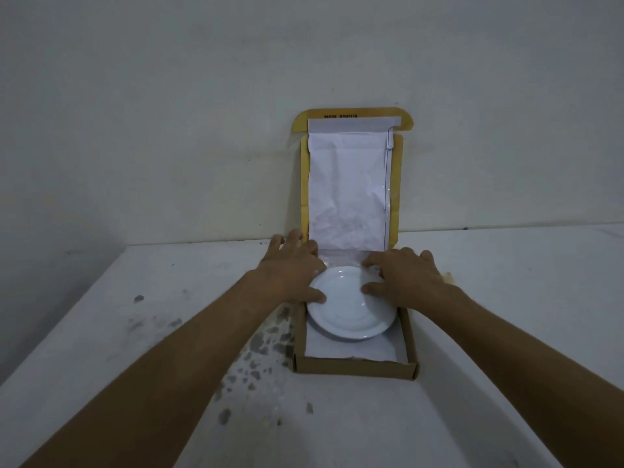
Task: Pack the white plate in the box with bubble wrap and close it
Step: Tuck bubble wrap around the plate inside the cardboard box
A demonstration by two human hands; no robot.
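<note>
Fingers (pixel 373 261) of both hands on white plate (pixel 351 309) in box (pixel 354 368).

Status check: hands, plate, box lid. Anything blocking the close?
Left hand and right hand both on white plate, thumbs on rim. Plate sits in box. Lid upright against wall. Bubble wrap unclear.

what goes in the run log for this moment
plate in open box | left hand, right hand on plate | lid upright
</note>
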